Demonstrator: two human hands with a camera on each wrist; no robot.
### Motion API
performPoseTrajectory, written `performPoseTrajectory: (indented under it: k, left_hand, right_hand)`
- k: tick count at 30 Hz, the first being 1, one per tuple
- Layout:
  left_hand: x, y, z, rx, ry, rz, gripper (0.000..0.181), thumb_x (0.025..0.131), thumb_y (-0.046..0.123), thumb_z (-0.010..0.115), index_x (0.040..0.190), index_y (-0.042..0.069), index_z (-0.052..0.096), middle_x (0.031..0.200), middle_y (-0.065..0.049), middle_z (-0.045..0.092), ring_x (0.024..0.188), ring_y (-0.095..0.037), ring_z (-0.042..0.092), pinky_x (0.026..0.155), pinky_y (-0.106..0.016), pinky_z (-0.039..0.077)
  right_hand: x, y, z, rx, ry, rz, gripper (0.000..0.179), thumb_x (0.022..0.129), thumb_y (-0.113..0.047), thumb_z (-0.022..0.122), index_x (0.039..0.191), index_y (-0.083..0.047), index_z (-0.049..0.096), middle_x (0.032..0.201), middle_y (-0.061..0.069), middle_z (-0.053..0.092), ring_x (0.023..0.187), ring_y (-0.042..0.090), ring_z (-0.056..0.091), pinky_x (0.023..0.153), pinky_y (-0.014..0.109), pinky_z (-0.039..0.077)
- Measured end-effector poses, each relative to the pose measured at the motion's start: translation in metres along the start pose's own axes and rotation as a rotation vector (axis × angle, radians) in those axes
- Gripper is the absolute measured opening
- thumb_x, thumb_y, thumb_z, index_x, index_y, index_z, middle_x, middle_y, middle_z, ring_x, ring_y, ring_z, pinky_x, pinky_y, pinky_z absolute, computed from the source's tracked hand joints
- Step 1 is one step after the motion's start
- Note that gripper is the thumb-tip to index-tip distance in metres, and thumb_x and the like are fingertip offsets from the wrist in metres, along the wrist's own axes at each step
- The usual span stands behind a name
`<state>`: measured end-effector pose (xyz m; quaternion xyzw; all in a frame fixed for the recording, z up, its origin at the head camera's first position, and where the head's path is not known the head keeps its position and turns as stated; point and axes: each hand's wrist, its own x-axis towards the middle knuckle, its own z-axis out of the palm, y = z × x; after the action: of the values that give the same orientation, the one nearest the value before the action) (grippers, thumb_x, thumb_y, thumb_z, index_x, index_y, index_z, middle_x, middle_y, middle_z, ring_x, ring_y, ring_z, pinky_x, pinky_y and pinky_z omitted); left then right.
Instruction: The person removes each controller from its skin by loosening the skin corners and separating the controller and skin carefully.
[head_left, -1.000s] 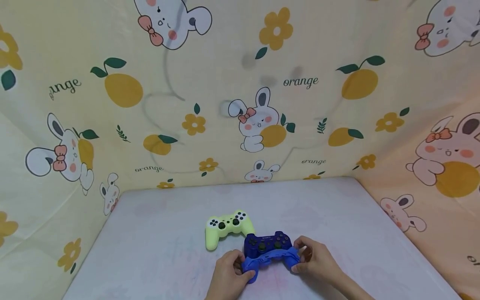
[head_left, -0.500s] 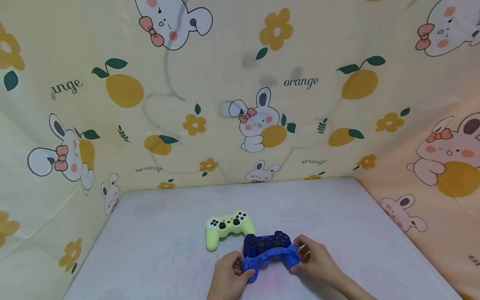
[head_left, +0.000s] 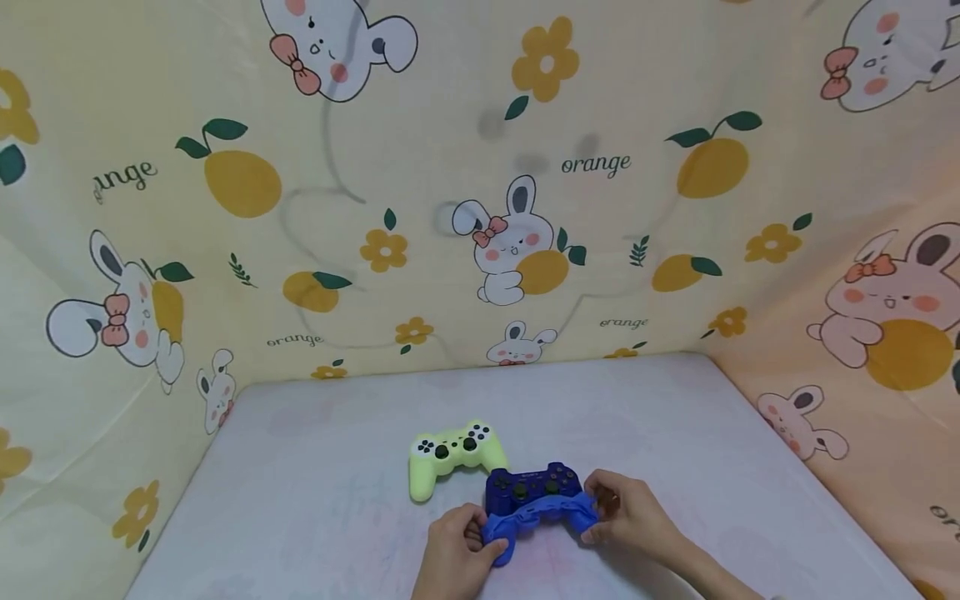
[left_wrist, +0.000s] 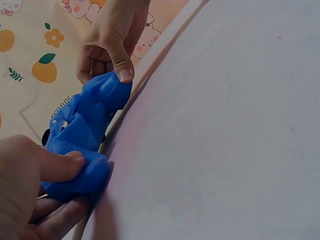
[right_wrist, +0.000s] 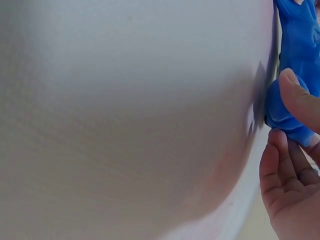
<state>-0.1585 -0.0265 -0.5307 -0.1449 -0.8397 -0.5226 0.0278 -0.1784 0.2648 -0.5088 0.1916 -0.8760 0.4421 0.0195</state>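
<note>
A dark blue game controller (head_left: 534, 487) lies face up on the table, its sticks and buttons showing. A brighter blue, crumpled rubbery cover (head_left: 551, 505) is around its two grips and bunched across its near side. My left hand (head_left: 456, 550) pinches the cover's left grip end, thumb on top and fingers beneath, as the left wrist view shows. At the other end my right hand (head_left: 633, 518) holds the right grip part of the cover (right_wrist: 282, 107) between thumb and fingers. Most of the controller is hidden behind the cover in both wrist views.
A pale yellow-green game controller (head_left: 457, 458) lies just behind and left of the blue one, their edges close together. The white table (head_left: 300, 483) is enclosed by a cream cloth (head_left: 420, 167) printed with rabbits and oranges at the back and sides.
The head view has shifted slightly. Both hands keep their hold on the blue cover, with barely any movement, and the yellow-green controller stays put.
</note>
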Motion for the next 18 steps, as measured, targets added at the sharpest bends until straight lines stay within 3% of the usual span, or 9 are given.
performPoseTrajectory:
  k: [6, 12, 18]
  left_hand:
    - [-0.0010, 0.0007, -0.0004, 0.028, -0.030, -0.007, 0.028, 0.076, 0.015, 0.086, 0.085, 0.011, 0.060, 0.075, 0.007, 0.054, 0.066, -0.006, 0.054, 0.058, -0.022, 0.049]
    - [-0.0004, 0.0012, -0.0005, 0.038, -0.014, 0.001, 0.028, 0.076, 0.014, 0.086, 0.084, 0.011, 0.060, 0.074, 0.007, 0.054, 0.066, -0.006, 0.054, 0.058, -0.022, 0.049]
    - [-0.0001, 0.0017, 0.0003, 0.044, -0.010, -0.006, 0.028, 0.076, 0.014, 0.086, 0.084, 0.011, 0.060, 0.074, 0.007, 0.054, 0.066, -0.006, 0.053, 0.057, -0.022, 0.048]
  right_hand:
    - [-0.0011, 0.0024, -0.0011, -0.008, -0.045, -0.014, 0.048, 0.057, -0.010, 0.093, 0.089, -0.015, 0.058, 0.069, -0.004, 0.057, 0.061, 0.008, 0.053, 0.052, 0.026, 0.048]
    - [-0.0006, 0.0049, -0.0010, 0.018, -0.049, -0.079, 0.047, 0.059, -0.010, 0.093, 0.090, -0.015, 0.057, 0.068, -0.004, 0.056, 0.060, 0.007, 0.053, 0.050, 0.026, 0.048]
    - [0.0005, 0.0062, -0.0012, 0.011, -0.058, -0.092, 0.047, 0.061, -0.011, 0.092, 0.090, -0.014, 0.055, 0.068, -0.005, 0.056, 0.058, 0.007, 0.052, 0.049, 0.026, 0.047]
